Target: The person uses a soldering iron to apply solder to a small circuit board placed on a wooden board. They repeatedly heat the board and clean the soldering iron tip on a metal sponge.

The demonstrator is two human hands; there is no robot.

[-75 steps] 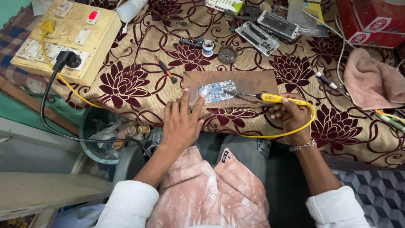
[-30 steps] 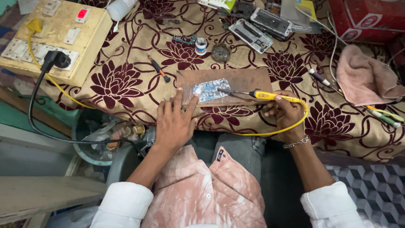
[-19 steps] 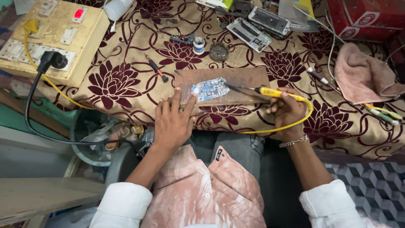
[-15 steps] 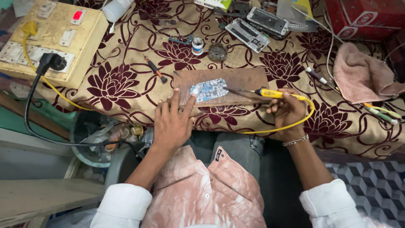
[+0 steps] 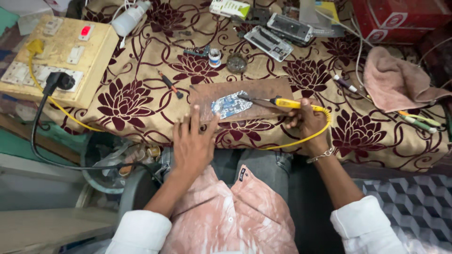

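A small blue circuit board (image 5: 230,104) lies on a brown wooden slab (image 5: 263,91) at the table's front edge. My left hand (image 5: 192,143) rests flat with fingers spread, its fingertips on the slab's near left corner, just short of the board. My right hand (image 5: 307,123) grips a yellow-handled soldering iron (image 5: 287,102), whose dark tip reaches left to the board's upper right corner. The iron's yellow cord (image 5: 301,139) loops below my right wrist.
A flowered cloth (image 5: 141,89) covers the table. A wooden switchboard (image 5: 56,56) with a black plug sits far left. Opened phones (image 5: 278,37), a small tin (image 5: 236,62), a screwdriver (image 5: 170,85), a red box (image 5: 400,19) and a pink towel (image 5: 395,82) lie farther back and right.
The view has drifted slightly. My left hand's fingers have crept up onto the slab's near corner. My right hand keeps the iron's tip at the board.
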